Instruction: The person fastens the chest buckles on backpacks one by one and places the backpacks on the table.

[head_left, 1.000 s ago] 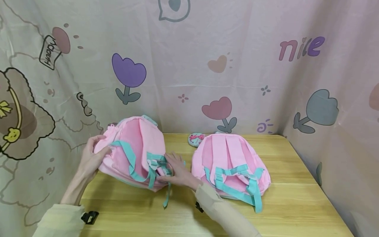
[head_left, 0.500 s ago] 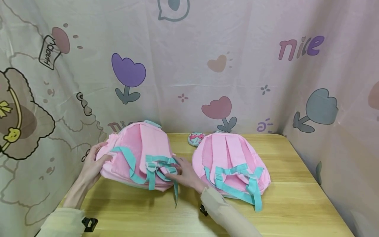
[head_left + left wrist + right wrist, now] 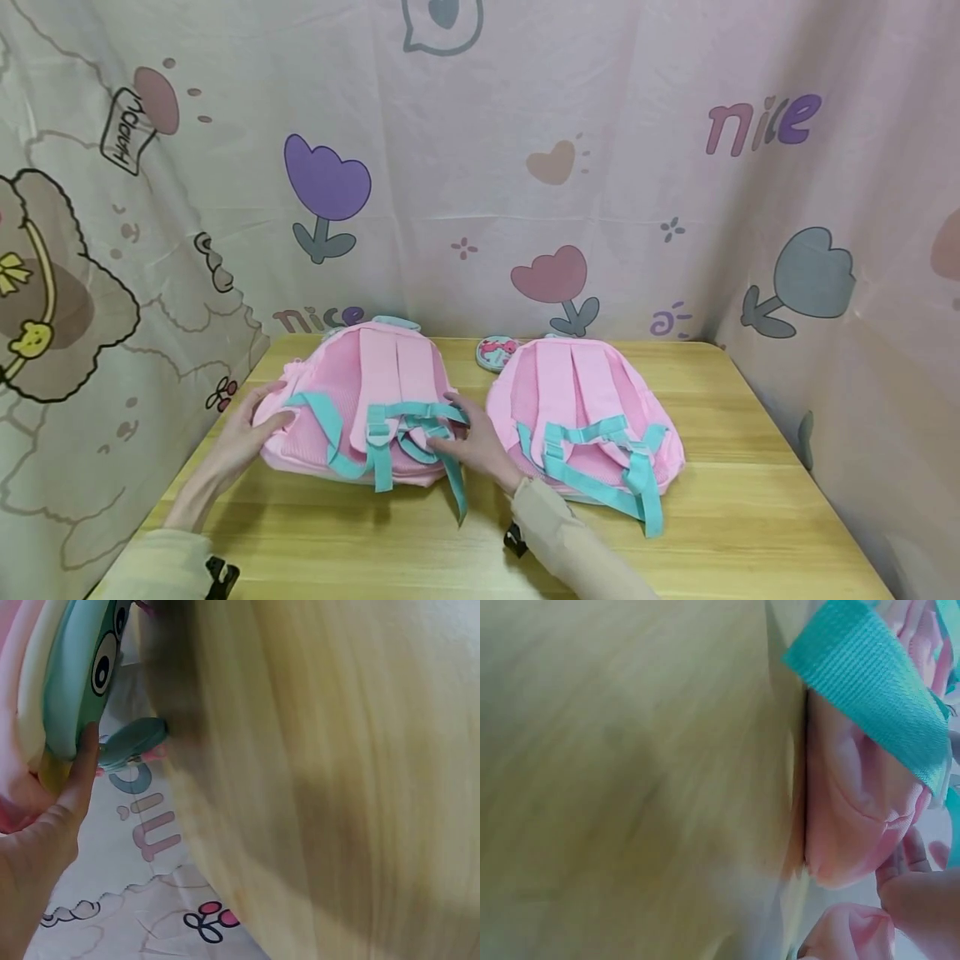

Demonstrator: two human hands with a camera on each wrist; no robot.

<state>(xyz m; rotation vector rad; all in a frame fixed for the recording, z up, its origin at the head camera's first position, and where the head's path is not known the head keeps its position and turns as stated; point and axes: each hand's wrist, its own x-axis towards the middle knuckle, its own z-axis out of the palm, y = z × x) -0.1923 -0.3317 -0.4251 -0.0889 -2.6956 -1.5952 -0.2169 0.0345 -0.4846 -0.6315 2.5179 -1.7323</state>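
A pink backpack [image 3: 341, 417] with turquoise straps is held close over the table, its back panel and shoulder straps facing me. My left hand [image 3: 251, 425] grips its left side, thumb on the back panel. At its lower right side, my right hand [image 3: 476, 437] holds the bag beside the turquoise webbing [image 3: 420, 410], with a loose strap end hanging below. In the left wrist view, the bag's teal front [image 3: 71, 682] shows large cartoon eyes, and my left forefinger lies along it. The right wrist view shows my right fingers [image 3: 907, 855] against the pink bottom corner.
A second pink backpack [image 3: 570, 383] lies straps up just to the right. Behind it is a small round printed pouch [image 3: 497, 353]. The wooden table [image 3: 375, 550] meets a printed curtain [image 3: 465, 150] at the back and sides.
The left backpack has come down and shifted slightly right, and its tilt has lessened. Both hands have moved along with it. The second backpack stays in place.
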